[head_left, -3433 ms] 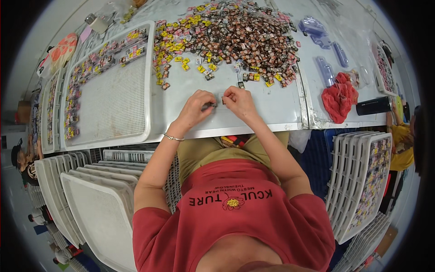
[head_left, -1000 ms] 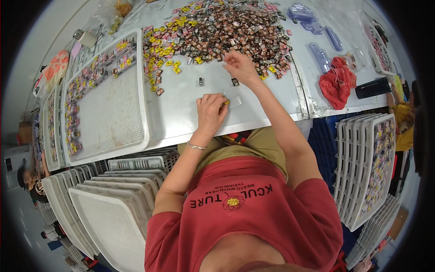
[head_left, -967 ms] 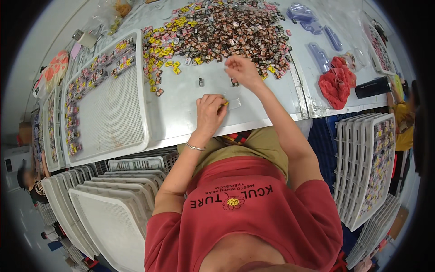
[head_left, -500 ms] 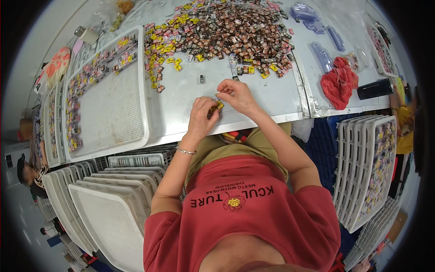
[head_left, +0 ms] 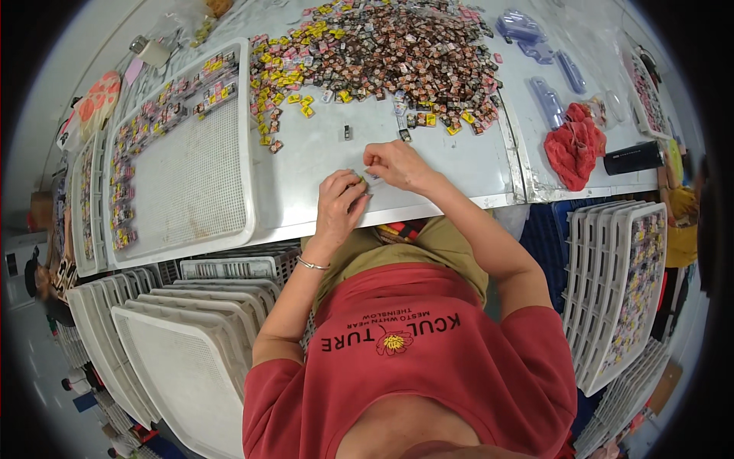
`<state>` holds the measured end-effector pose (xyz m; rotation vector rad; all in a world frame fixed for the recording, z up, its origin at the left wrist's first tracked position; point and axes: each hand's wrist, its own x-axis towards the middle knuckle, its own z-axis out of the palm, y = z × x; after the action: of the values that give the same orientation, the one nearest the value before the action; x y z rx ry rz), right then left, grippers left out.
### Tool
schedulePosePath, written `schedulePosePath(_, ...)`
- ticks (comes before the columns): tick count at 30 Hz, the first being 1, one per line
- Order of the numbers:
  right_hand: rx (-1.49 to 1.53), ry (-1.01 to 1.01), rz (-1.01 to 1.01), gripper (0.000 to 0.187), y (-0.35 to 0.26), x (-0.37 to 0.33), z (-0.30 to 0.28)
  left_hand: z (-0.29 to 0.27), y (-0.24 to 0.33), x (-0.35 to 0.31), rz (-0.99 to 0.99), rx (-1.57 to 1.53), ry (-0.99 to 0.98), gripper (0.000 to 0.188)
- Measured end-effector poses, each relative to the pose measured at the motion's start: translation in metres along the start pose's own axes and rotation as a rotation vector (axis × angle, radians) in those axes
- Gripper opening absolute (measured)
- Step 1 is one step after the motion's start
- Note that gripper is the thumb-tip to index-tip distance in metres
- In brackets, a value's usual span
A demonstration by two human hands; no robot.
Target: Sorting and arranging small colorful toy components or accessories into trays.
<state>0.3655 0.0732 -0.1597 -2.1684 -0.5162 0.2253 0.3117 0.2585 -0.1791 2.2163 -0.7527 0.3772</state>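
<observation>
Near the front edge of the metal table, both my hands are close together. My left hand has its fingers curled round a small block, mostly hidden, with a greenish bit showing at the fingertips. Just right of it, my right hand pinches thumb and fingers together beside that block; what they hold is too small to make out. A single small dark-and-clear block stands beyond my hands. Farther back spreads a large heap of small printed blocks, brown, pink and yellow.
To the left lies a white mesh tray with rows of blocks along its far and left sides. At right are a red cloth, a black cylinder and clear plastic pieces. Stacked trays stand below.
My right fingertips have come down closer to the left hand. The yellow block face that showed in my left hand is now mostly covered. The view has shifted slightly.
</observation>
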Motion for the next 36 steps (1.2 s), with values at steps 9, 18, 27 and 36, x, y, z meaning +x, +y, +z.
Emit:
schedulePosePath(9, -0.167, 0.310, -0.153, 0.008, 0.004, -0.013, 0.007, -0.007, 0.007, 0.003, -0.012, 0.088, -0.062, 0.045)
schedulePosePath(18, -0.290, 0.101, -0.015, 0.011, 0.002, -0.035, 0.000, -0.007, 0.017, 0.014, -0.043, 0.149, -0.118, 0.046)
schedulePosePath(27, -0.374, 0.112, -0.009, 0.007, -0.017, -0.033, 0.002, -0.003, 0.011, 0.010, -0.061, 0.122, -0.062, 0.042)
schedulePosePath(36, -0.094, 0.227, 0.088, 0.005, 0.004, -0.024, 0.012, -0.004, 0.024, 0.009, 0.023, 0.248, -0.066, 0.038)
